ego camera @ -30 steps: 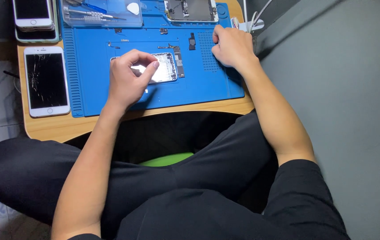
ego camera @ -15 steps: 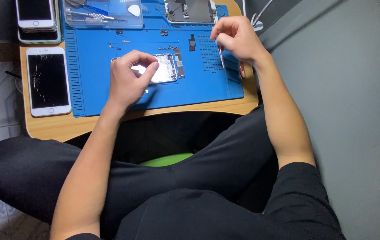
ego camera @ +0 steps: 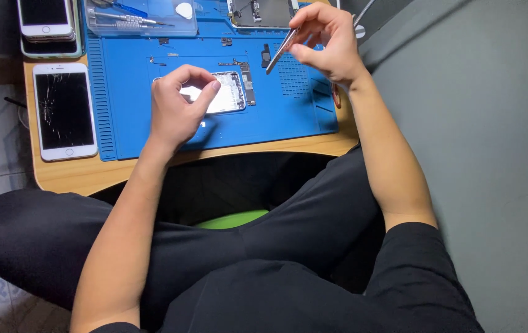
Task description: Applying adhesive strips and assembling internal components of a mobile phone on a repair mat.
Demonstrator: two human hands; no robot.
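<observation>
With the left hand [ego camera: 174,111] pinching the opened phone [ego camera: 224,92] flat on the blue mat [ego camera: 276,117] and the right hand's [ego camera: 332,40] fingers closed around raised tweezers [ego camera: 281,50], a slip could likely scatter nearby loose parts.

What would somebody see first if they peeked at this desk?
Probably the bright blue work mat covering most of the wooden table. On it, the left hand steadies an opened phone, and the right hand holds metal tweezers above the mat. At the table's left edge lies a white phone with a cracked screen.
</observation>
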